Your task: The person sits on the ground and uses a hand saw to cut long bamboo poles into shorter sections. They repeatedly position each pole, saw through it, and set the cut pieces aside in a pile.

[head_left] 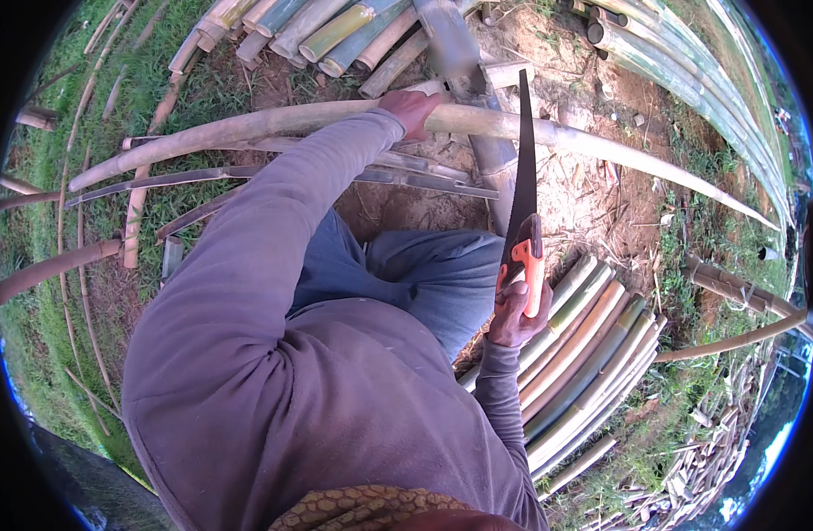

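Gripping pole (283, 119) with left hand (413, 113), holding saw (525, 164) in right hand (517, 322); best to pin pole firmly on beam (495, 161) and keep strokes square.

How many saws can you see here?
1: an orange-handled handsaw in the person's right hand, its dark blade crossing in front of the long bamboo pole. Others could be hidden beneath the person's body.

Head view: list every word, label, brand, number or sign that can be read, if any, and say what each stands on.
No text can be read.
Saw: none legible on the orange handle.
Bamboo pole: none visible.
Left sleeve: none visible.
Beam: blurred near the top, nothing legible there.
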Motion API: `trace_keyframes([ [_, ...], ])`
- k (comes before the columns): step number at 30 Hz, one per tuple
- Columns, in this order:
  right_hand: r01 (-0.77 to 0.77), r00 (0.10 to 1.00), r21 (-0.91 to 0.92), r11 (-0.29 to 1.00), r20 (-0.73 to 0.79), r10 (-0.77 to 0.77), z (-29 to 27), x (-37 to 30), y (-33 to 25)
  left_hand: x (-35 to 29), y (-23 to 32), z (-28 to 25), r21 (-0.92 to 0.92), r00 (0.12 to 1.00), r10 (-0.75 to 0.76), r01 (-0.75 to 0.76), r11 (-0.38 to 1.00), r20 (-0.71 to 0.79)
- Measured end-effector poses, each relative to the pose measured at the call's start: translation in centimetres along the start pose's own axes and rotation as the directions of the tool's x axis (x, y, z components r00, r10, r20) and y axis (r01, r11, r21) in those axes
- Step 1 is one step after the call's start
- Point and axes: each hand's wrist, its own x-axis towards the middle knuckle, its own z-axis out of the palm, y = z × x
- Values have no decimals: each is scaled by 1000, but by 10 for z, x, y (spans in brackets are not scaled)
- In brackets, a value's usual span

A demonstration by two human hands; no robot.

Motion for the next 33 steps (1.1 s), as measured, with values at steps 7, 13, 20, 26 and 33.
trace_keyframes([
  [7,176,983,-151,973,-34,-183,31,54,10,25,28,3,-36,998,-44,42,998,-54],
  [13,28,992,-107,994,123,-14,29,60,30,24,30,2,-16,996,-51,49,999,-78],
  [20,-6,988,-31,1000,155,11,26,56,29,48,42,-6,-71,993,-116,117,991,9],
  [26,34,982,-116,993,188,-12,26,62,19,82,70,4,-219,956,-289,293,931,50],
  [33,13,984,-125,992,180,9,21,57,25,74,77,-14,-208,949,-306,315,926,77],
])
